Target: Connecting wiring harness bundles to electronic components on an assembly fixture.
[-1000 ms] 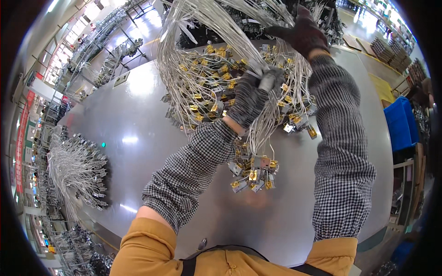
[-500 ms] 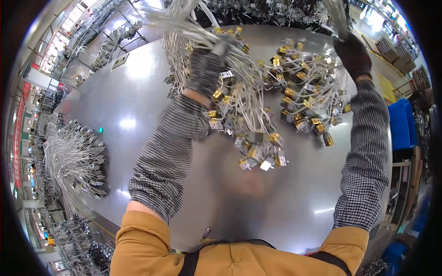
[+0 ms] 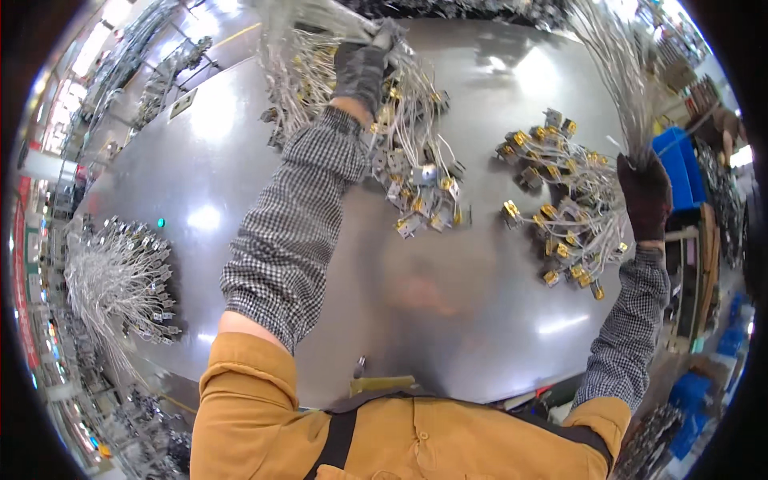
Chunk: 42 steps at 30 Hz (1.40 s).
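Observation:
My left hand [image 3: 364, 68], in a dark grey glove, is closed round a bundle of thin pale cables [image 3: 408, 108] at the far side of the metal table. Small boxy metal connectors with yellow parts [image 3: 428, 200] hang from it onto the tabletop. At the right edge my right hand [image 3: 646, 196], in a dark glove, grips a second cable bundle [image 3: 632, 104], whose long ends rise beyond the fist. Its yellow-and-grey connectors [image 3: 564, 248] spread over the table to the left of that hand. Both forearms wear checked sleeves.
More cables with connectors [image 3: 292, 88] lie beside my left hand. Another fanned cable bundle [image 3: 120, 276] rests at the table's left edge. Blue bins [image 3: 680, 164] and a wooden shelf [image 3: 692, 272] stand past the right edge. At far right another person's arm [image 3: 728, 132] shows.
My right hand has moved right and nearer, drawing its bundle away from the left one, so a gap has opened between the connectors. My left hand has moved slightly farther off, still holding its bundle.

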Tool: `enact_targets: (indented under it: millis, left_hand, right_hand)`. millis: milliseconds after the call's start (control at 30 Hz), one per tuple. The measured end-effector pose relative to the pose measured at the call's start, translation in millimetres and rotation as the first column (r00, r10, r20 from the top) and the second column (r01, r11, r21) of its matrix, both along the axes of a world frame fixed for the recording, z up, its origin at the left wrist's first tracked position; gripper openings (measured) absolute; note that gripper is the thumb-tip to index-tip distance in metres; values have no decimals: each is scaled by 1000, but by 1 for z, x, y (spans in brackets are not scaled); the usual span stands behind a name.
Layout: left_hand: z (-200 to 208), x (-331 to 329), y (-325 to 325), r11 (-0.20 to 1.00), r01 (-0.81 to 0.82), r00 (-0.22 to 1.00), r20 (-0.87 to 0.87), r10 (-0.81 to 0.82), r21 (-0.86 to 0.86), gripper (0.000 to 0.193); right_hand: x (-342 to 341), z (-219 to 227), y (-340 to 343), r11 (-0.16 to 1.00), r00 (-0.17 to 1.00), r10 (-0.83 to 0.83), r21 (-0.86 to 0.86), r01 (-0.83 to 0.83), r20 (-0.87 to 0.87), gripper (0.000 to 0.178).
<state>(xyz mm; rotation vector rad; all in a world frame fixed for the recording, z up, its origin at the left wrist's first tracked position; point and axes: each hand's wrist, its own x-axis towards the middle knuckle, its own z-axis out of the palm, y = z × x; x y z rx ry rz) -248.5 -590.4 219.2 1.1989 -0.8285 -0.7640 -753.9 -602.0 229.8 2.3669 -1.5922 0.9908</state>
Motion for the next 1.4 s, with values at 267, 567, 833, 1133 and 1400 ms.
enact_targets:
  millis: [267, 567, 833, 1133, 1400]
  left_hand:
    - [-28, -154, 61, 858, -47, 885, 377, 273, -511, 58]
    - [8, -287, 128, 755, 643, 665, 583, -467, -129, 66]
    - [5, -282, 117, 627, 662, 683, -14, -730, -410, 24]
    - [8, -279, 112, 639, 716, 692, 161, -704, -282, 29]
    - [32, -293, 118, 703, 664, 664, 232, -711, 254, 39]
  right_hand:
    - [13, 41, 108, 974, 997, 39, 220, -52, 64, 37]
    - [1, 61, 137, 833, 906, 390, 356, -423, 164, 46]
    - [-64, 45, 130, 849, 914, 118, 438, -295, 388, 40]
    - [-87, 39, 141, 897, 934, 110, 371, -241, 340, 40]
    - [-85, 82, 162, 592, 893, -61, 737, -327, 446, 56]
